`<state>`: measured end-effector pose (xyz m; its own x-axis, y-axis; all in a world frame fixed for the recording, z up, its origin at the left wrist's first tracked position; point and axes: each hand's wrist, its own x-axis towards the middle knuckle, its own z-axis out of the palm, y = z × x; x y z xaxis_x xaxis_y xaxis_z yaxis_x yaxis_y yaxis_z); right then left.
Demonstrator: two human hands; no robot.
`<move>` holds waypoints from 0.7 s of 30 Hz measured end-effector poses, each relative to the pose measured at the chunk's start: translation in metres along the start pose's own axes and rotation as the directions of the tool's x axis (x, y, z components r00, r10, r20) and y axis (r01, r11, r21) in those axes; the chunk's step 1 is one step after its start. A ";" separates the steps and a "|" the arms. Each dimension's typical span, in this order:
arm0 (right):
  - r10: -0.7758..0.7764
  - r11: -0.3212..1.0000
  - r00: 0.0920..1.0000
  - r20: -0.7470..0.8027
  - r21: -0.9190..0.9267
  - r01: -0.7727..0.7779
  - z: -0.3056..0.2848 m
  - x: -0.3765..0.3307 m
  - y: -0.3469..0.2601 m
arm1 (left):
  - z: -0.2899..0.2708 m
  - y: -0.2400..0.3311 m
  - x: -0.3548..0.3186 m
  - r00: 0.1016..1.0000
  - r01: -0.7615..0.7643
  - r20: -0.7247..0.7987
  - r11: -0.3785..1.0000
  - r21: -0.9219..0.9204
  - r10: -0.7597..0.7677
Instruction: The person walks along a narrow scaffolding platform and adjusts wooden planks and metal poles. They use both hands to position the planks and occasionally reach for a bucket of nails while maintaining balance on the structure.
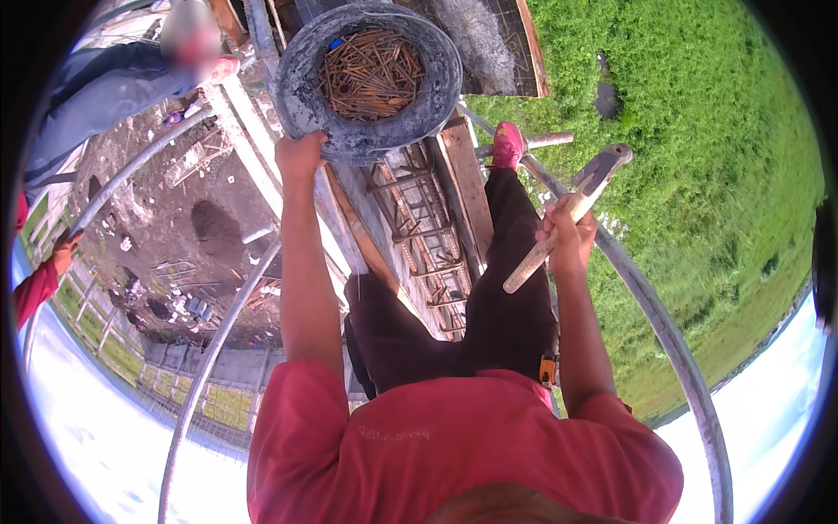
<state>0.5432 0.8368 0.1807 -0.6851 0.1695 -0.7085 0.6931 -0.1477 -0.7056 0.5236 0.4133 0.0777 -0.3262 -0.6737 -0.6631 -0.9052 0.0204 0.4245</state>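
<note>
My left hand (300, 155) is closed on the near-left rim of a worn black bucket (301, 96). Inside the bucket lies a heap of rusty nails (371, 77), with a small blue piece (336, 43) at its edge. My right hand (567, 234) is wrapped round the pale wooden handle of a hammer (602, 170), out to the right. The hammer's metal head points up and away from me, and its handle end points down toward my leg.
Between my legs runs a formwork trough of boards (463, 179) with a rebar cage (428, 236) in it. Metal pipes (663, 323) curve past on both sides. Another person (113, 96) is at the far left; a red-sleeved hand (63, 251) grips a pipe. Grass lies below right.
</note>
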 end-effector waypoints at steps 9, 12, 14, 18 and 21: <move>0.129 0.990 0.984 -0.124 -0.046 -0.135 -0.048 0.015 -0.009 | -0.044 0.068 0.061 0.923 -0.254 -0.082 0.753 0.607 0.377; 0.110 0.977 0.981 -0.159 -0.163 -0.136 -0.071 0.018 -0.014 | -0.047 0.086 0.066 0.926 -0.270 -0.018 0.693 0.668 0.378; 0.116 0.964 0.977 -0.179 -0.218 -0.154 -0.080 0.020 -0.015 | -0.043 0.084 0.059 0.904 -0.256 -0.059 0.649 0.717 0.423; 0.110 0.962 0.984 -0.137 -0.234 -0.140 -0.078 0.022 -0.010 | -0.036 0.070 0.040 0.882 -0.251 -0.135 0.694 0.675 0.451; 0.141 0.962 0.984 -0.112 -0.221 -0.163 -0.068 0.023 -0.003 | -0.030 0.061 0.026 0.746 -0.323 -0.258 0.673 0.666 0.614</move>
<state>0.5405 0.9070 0.1679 -0.5512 0.2551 -0.7944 0.8275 0.0454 -0.5596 0.4682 0.3754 0.1049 -0.7285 -0.6808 -0.0754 -0.6850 0.7231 0.0890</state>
